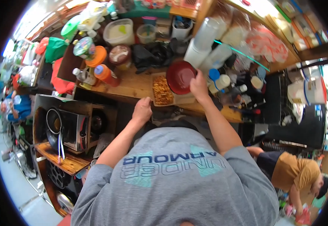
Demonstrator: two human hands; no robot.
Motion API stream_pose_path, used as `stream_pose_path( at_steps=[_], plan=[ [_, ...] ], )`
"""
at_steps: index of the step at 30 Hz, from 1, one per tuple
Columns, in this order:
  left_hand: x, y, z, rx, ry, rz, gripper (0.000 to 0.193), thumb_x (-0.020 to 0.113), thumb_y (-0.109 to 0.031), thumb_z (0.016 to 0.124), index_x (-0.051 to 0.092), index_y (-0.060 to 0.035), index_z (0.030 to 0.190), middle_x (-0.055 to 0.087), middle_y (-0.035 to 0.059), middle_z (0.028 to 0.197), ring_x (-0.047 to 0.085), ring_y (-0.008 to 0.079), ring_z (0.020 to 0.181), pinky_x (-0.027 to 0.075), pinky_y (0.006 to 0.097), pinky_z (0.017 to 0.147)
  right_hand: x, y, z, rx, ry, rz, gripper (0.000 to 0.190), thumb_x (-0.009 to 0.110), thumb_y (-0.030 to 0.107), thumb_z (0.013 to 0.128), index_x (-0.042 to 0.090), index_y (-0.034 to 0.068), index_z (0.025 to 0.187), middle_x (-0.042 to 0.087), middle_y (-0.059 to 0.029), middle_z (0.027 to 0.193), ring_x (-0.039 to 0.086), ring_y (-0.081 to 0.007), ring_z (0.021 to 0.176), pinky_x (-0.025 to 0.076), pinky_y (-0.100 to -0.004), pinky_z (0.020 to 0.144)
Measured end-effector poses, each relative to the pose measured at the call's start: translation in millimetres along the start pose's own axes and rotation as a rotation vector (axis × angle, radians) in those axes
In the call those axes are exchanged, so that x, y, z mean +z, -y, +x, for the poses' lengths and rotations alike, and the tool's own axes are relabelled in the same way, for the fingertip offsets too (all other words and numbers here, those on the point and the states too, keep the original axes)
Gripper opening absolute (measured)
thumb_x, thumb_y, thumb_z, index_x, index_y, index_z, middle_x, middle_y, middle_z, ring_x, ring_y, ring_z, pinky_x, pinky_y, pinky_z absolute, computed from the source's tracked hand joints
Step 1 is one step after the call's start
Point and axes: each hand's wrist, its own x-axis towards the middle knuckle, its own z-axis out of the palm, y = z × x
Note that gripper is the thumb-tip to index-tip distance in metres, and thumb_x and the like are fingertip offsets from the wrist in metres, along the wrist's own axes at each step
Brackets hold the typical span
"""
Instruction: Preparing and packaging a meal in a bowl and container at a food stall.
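Note:
My right hand (200,84) grips the rim of a dark red bowl (181,76), tilted so that its inside shows. The bowl is above the right side of an open takeaway box (164,104), which holds orange-brown food pieces (162,91). The box rests on a wooden counter (132,87). My left hand (143,109) is beside the box's lower left corner, fingers curled; whether it touches the box or holds anything is unclear.
An orange squeeze bottle (107,75) and lidded tubs stand left on the counter. Black plastic bags (152,55) lie behind the box. Stacked clear cups (206,34) and bottles are at right. A stove with a wok (53,132) is at left. A person (296,172) bends at lower right.

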Motion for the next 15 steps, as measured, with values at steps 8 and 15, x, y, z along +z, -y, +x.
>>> stream_pose_path(
  at_steps=[8, 15],
  plan=[
    [-68.5, -27.5, 12.9, -0.208, -0.102, -0.192, 0.015, 0.055, -0.004, 0.09, 0.065, 0.0013, 0.099, 0.069, 0.0248, 0.088, 0.068, 0.0426, 0.086, 0.054, 0.0465, 0.075, -4.4, -17.9, -15.2, 0.119, 0.105, 0.086, 0.053, 0.052, 0.013, 0.086, 0.05, -0.011, 0.133, 0.067, -0.0293, 0.114, 0.065, -0.0422, 0.109, 0.053, -0.0474, 0.096],
    [-110.1, -65.5, 59.3, -0.245, -0.001, 0.154, 0.021, 0.057, -0.018, 0.092, 0.067, -0.004, 0.103, 0.072, 0.0259, 0.089, 0.07, 0.0469, 0.085, 0.055, 0.0569, 0.078, 46.4, 83.5, -6.7, 0.54, 0.587, 0.961, 0.03, 0.051, 0.004, 0.086, 0.054, -0.001, 0.115, 0.062, -0.0133, 0.105, 0.068, -0.0257, 0.095, 0.064, -0.0512, 0.08]
  ],
)
